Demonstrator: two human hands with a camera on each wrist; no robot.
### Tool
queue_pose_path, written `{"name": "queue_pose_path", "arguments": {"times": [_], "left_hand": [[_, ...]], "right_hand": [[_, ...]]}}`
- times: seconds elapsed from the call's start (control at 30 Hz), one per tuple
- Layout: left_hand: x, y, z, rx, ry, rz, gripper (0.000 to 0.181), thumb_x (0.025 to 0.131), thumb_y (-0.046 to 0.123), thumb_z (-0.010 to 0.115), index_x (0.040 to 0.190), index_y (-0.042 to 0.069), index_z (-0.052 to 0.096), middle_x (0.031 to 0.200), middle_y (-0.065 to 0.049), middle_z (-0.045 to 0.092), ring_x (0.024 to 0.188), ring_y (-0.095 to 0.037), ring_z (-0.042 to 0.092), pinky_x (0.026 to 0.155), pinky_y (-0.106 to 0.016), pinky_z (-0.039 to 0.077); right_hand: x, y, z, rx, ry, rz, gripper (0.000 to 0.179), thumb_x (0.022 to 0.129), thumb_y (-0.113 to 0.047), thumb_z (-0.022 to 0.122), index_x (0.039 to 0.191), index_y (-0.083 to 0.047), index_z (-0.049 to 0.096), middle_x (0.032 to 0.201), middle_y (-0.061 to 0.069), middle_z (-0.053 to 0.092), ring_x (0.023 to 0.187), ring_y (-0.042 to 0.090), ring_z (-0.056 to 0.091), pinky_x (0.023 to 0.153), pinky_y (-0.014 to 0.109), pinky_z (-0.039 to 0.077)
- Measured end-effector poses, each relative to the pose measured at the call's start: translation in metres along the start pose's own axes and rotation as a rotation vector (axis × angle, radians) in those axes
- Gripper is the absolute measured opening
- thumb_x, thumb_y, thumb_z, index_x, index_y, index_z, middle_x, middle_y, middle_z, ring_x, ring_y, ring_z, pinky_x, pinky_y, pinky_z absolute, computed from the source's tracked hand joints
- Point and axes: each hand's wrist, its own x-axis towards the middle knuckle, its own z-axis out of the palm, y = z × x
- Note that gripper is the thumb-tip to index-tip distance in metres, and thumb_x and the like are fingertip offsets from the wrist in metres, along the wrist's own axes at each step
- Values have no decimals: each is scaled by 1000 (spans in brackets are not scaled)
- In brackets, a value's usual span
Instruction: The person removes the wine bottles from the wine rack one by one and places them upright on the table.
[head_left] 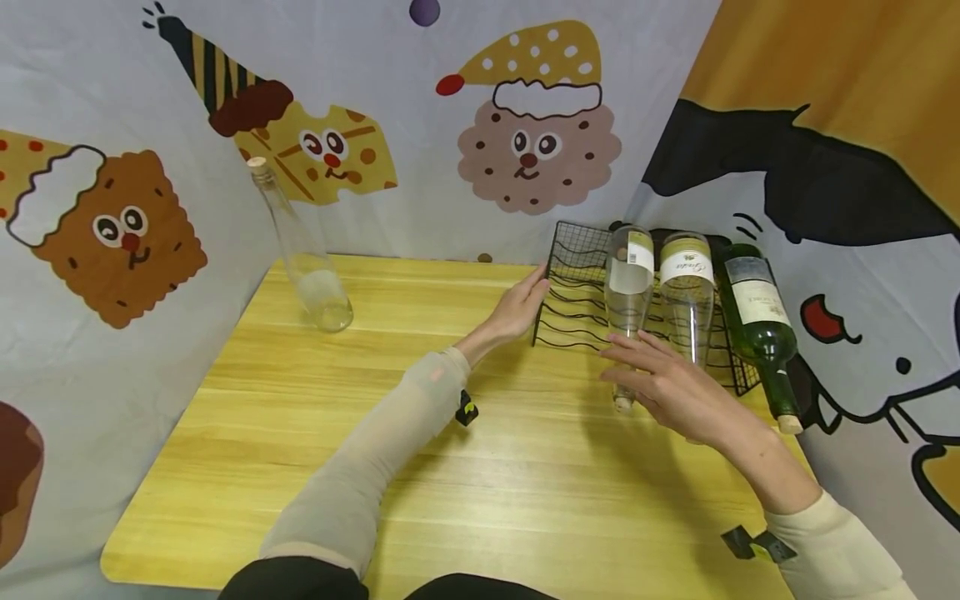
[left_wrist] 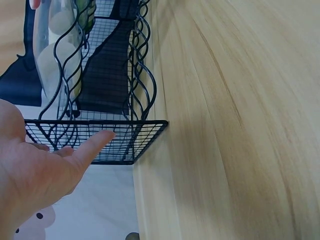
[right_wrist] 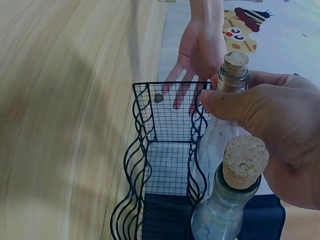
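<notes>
My left hand (head_left: 517, 307) rests with straight fingers against the mesh end of a black wire bottle rack (left_wrist: 95, 122). On the rack's left part lies a clear glass bottle (head_left: 628, 312) with a pale label, its corked neck toward me. My right hand (head_left: 667, 387) holds that bottle by the neck, just below its cork (right_wrist: 236, 62), thumb on one side and fingers on the other. Beside it lies a second clear corked bottle (head_left: 686, 300), its neck partly behind my right hand in the head view. A green wine bottle (head_left: 757, 308) lies at the rack's right end.
Another clear corked bottle (head_left: 318, 287) stands upright at the back left of the wooden table (head_left: 420, 500). A printed cartoon cloth (head_left: 420, 183) hangs close behind the rack and along the table's sides.
</notes>
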Motion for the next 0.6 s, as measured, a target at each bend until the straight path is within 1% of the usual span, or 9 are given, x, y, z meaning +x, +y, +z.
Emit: {"name": "queue_pose_path", "arguments": {"times": [0.1,0.17,0.27,0.33,0.4,0.43,0.5,0.57,0.6], "left_hand": [[0,0,0,1,1,-2,65,125,49,23,184,24,14,191,-5,22,175,-31,31,148,-47,22],[0,1,1,5,3,-12,64,125,48,23,184,24,14,191,-6,22,165,-34,48,148,-46,23],[-1,1,1,3,5,-11,64,125,47,23,184,24,15,191,-8,22,161,-37,50,148,-46,23],[-1,2,1,3,4,-12,63,125,47,23,184,25,15,184,-16,37,129,-43,66,148,-46,25],[-2,1,1,-5,5,-3,64,125,49,23,184,26,15,183,-16,38,141,-42,63,148,-45,24],[-2,1,1,-5,4,-1,64,125,50,23,184,26,14,183,-16,39,134,-45,64,148,-46,24],[-2,1,0,-4,0,2,66,124,52,22,184,26,14,184,-15,37,136,-44,64,148,-46,24],[-1,0,0,-3,-1,7,67,124,54,22,184,25,13,191,-8,22,167,-36,44,148,-47,22],[-1,0,0,1,-1,6,67,124,54,21,184,26,13,191,-7,21,171,-34,39,148,-47,22]], "right_hand": [[-1,1,0,-9,4,-5,69,69,20,97,128,-12,82,150,15,75,149,45,63,125,68,51],[-1,1,0,-10,1,-6,68,69,20,97,128,-13,82,150,15,75,149,45,62,125,68,51],[-2,2,1,-8,0,-10,69,69,19,97,127,-14,82,150,14,75,149,46,62,125,68,51],[-2,2,0,-5,3,-17,70,69,19,98,129,-14,82,150,14,75,149,45,62,128,66,49],[-3,3,0,3,13,-26,73,67,19,98,130,-15,81,150,14,75,149,46,61,135,60,44],[-3,4,-1,6,18,-30,74,67,20,98,131,-15,81,150,14,74,149,45,61,139,56,41],[-3,4,-2,11,33,-38,77,65,20,99,132,-14,80,150,15,74,149,45,60,145,47,32],[-3,5,-3,17,47,-46,81,63,21,99,134,-14,80,150,16,74,149,44,60,148,39,24],[-3,5,-4,17,52,-49,81,63,21,100,134,-13,80,150,16,74,149,44,60,148,37,22]]}}
